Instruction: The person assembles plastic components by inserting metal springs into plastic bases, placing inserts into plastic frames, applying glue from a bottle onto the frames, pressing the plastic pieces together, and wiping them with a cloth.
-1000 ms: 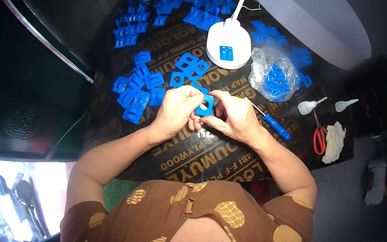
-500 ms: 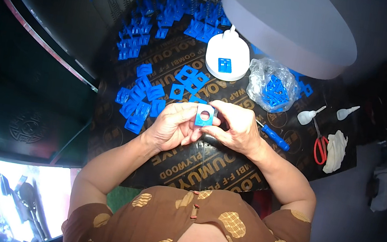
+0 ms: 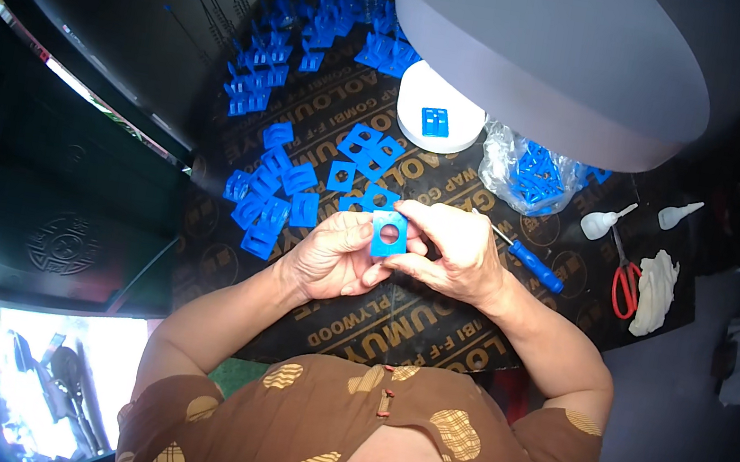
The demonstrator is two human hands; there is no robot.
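HOLD: left hand [image 3: 328,258] and right hand [image 3: 448,252] — fingers of both clamped on the blue square plate [image 3: 389,234], lifted above the surface [image 3: 431,336] | NEAR: loose blue plates [image 3: 284,199] at 9 o'clock, screwdriver [image 3: 533,263] at 3 o'clock | RISK: edge pinch looks slight — the plate may slip and drop among the look-alikes.

A crumpled clear plastic bag [image 3: 532,171] full of small blue plastic pieces lies on the far right part of the counter [image 3: 431,331], a dark plywood sheet stamped all over with rows of pale gold lettering and round marks. No screens show.
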